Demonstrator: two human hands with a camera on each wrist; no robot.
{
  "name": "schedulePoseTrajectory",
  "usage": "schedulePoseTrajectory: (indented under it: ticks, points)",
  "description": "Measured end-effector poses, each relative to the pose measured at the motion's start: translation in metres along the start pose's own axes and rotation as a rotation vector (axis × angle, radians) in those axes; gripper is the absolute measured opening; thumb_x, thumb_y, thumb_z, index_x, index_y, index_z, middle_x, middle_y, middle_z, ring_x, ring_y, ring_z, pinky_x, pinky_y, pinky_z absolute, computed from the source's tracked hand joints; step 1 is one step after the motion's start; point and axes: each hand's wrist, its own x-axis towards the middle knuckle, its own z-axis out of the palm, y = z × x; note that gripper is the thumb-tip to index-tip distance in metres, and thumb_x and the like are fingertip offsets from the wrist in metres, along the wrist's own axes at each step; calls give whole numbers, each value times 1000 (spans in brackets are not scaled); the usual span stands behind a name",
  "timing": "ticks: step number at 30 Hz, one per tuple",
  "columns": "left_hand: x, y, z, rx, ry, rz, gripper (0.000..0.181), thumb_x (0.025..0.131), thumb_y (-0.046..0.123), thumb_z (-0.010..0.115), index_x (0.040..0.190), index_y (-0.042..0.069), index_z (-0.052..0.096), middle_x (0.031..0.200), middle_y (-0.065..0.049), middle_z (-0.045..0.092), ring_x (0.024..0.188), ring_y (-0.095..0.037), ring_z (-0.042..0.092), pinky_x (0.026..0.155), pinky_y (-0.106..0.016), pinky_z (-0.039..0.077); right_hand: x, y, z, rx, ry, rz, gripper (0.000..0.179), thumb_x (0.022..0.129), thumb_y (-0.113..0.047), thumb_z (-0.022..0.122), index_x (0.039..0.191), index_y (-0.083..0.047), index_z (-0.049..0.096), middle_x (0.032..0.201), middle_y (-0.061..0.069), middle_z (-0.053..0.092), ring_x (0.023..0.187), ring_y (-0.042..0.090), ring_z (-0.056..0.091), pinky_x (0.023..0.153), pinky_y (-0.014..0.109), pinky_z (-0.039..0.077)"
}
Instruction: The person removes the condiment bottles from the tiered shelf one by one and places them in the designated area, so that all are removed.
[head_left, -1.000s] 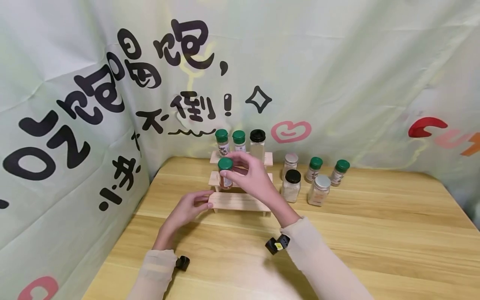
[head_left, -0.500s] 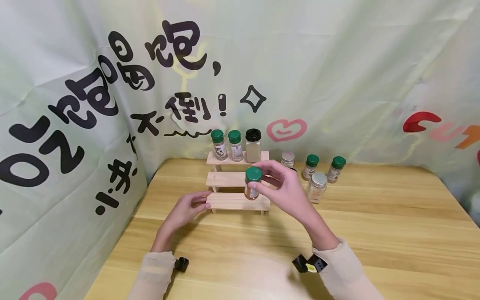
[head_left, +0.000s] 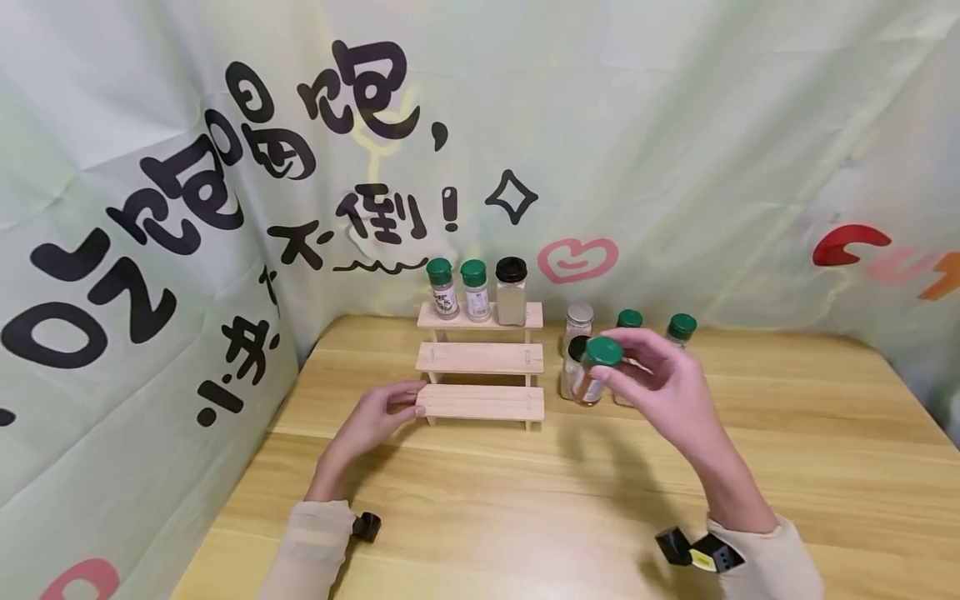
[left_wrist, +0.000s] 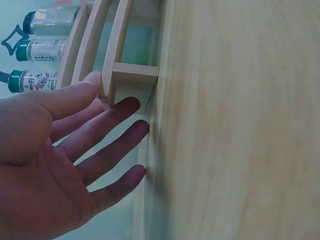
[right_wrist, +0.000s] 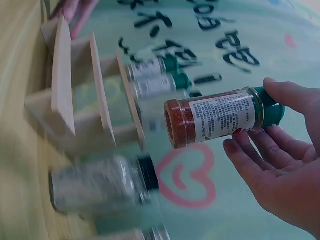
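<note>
My right hand [head_left: 671, 392] pinches a spice jar [right_wrist: 222, 119] by its green cap, with thumb and fingertips. Reddish-brown powder and a white printed label show through the jar's clear wall. It hangs tilted to the right of a three-step wooden rack [head_left: 480, 358], overlapping a black-capped jar [head_left: 568, 379] in the head view. My left hand [head_left: 372, 418] steadies the left end of the bottom step, thumb on one edge and index finger on the other; its other fingers [left_wrist: 117, 150] extend loosely. On the top step stand two green-capped jars [head_left: 476, 292] and a taller black-capped jar [head_left: 512, 293].
Right of the rack, silver-capped [head_left: 579, 321] and green-capped jars [head_left: 681, 327] stand on the wooden table [head_left: 465, 517], some partly behind the right hand. A printed curtain [head_left: 675, 150] hangs behind the table and along its left side.
My right hand has carried the green-capped jar from the rack's middle step, out to the right beside the other jars. My left hand has stayed at the bottom step.
</note>
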Motion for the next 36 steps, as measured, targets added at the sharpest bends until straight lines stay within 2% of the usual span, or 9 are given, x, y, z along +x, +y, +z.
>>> schedulePoseTrajectory:
  ticks: [6, 14, 16, 19, 23, 25, 29, 36]
  points:
    - [-3, -4, 2, 10, 8, -5, 48, 96, 7, 73, 140, -2, 59, 128, -23, 68, 117, -35, 67, 98, -39, 56, -5, 5, -31, -10, 87, 27, 36, 91, 1, 76, 126, 2, 65, 116, 5, 72, 107, 12, 69, 94, 22, 54]
    - [-7, -8, 2, 0, 3, 15, 48, 96, 7, 72, 141, -5, 57, 127, -24, 67, 116, -38, 67, 98, -41, 56, -8, 13, -73, 72, 241, 36, 37, 90, 6, 75, 126, 7, 64, 114, 5, 70, 107, 13, 65, 92, 13, 52]
    - [-7, -7, 2, 3, 5, 8, 49, 96, 8, 72, 141, -4, 57, 127, -23, 68, 117, -37, 66, 99, -42, 56, -8, 17, -82, 45, 272, 65, 39, 91, 4, 75, 128, 5, 64, 115, 2, 69, 108, 11, 64, 91, 9, 51]
    - [-7, -5, 1, 5, 7, -8, 49, 96, 9, 72, 142, -1, 58, 127, -22, 68, 118, -36, 66, 100, -42, 55, -7, 25, -91, -56, 299, 129, 41, 92, -4, 77, 131, 1, 64, 116, -4, 69, 110, 9, 62, 88, 8, 49]
    - [-4, -2, 1, 17, 3, -2, 49, 96, 9, 72, 142, 0, 58, 128, -22, 68, 118, -36, 66, 100, -43, 55, -7, 40, -98, -186, 301, 194, 42, 94, -13, 76, 134, -3, 64, 114, -12, 67, 108, 4, 61, 84, 7, 49]
    - [-3, 0, 1, 22, 6, 2, 49, 96, 9, 73, 142, 0, 59, 127, -22, 68, 118, -36, 66, 100, -43, 55, -8, 50, -103, -216, 291, 218, 42, 95, -15, 76, 134, -4, 64, 112, -14, 66, 107, 1, 60, 82, 6, 49]
    - [-2, 0, 2, 23, 6, 13, 48, 96, 8, 72, 141, -3, 58, 126, -23, 68, 117, -37, 67, 99, -44, 55, -10, 71, -110, -241, 262, 262, 41, 96, -19, 75, 133, -6, 63, 111, -17, 63, 105, -2, 59, 78, 6, 49]
    - [-1, -2, 1, 3, 1, -2, 48, 96, 7, 72, 141, -2, 59, 128, -22, 68, 118, -37, 66, 99, -43, 55, -12, 97, -116, -274, 156, 285, 46, 97, -22, 74, 134, 1, 59, 115, -16, 60, 107, -3, 56, 79, 8, 48]
